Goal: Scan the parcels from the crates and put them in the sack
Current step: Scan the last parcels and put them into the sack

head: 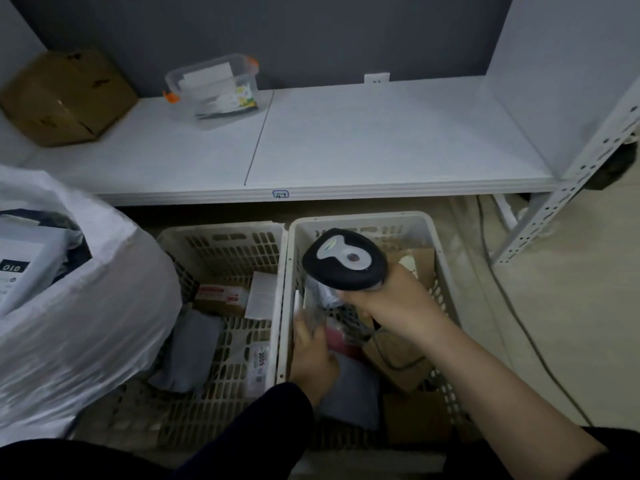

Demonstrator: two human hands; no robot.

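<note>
Parcels [349, 389] crowd the right crate [360, 221]; my left hand [313, 358] reaches among them, its grip unclear. My right hand [391, 301] clamps the scanner [344, 259] above. Sack [86, 306] gapes beside the left crate [221, 232].

shelf edge tag [280, 194]: "A-1", unclear | parcel in sack [20, 268]: "010", upside down | label on parcel in left crate [260, 363]: "1005", sideways
</note>
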